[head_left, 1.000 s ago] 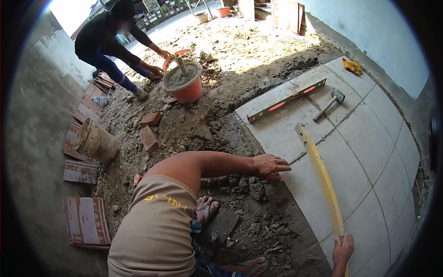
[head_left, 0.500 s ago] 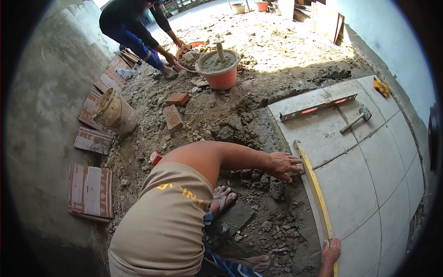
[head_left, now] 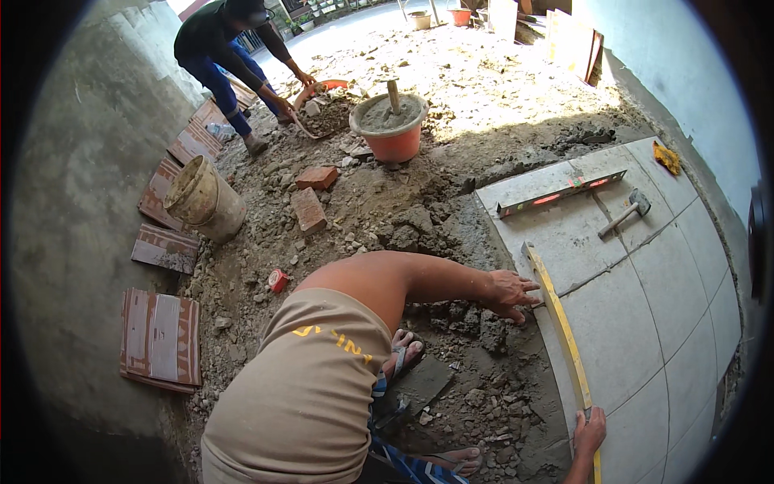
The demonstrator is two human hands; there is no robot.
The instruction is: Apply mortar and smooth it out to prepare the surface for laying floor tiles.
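My left hand point(head_left: 508, 292), fingers spread, is at the edge of the white tiles point(head_left: 681, 258), its fingertips beside the far part of a long yellow straightedge point(head_left: 556, 319); whether they touch it I cannot tell. At the lower right my right hand point(head_left: 589, 431) grips the straightedge's near end. The bar lies lengthwise on the tiles near their left border. Farther up the tiles are a spirit level point(head_left: 560, 192) and a mallet point(head_left: 625, 216). Dark, rough mortar and soil point(head_left: 500, 387) lie left of the tiled area, around my sandalled feet.
A co-worker point(head_left: 218, 60) bends over a pan of rubble point(head_left: 322, 117). An orange bucket of mortar point(head_left: 391, 141), bricks point(head_left: 310, 210), a dirty pail point(head_left: 205, 202) and a red tape measure point(head_left: 278, 281) sit on rubble. Stacked tiles point(head_left: 161, 331) line the left wall. A yellow rag point(head_left: 667, 159) lies right.
My right hand has shifted the straightedge leftward toward the tiles' border, beside my left hand. The view has shifted. The co-worker's pan shows more clearly behind the mortar bucket.
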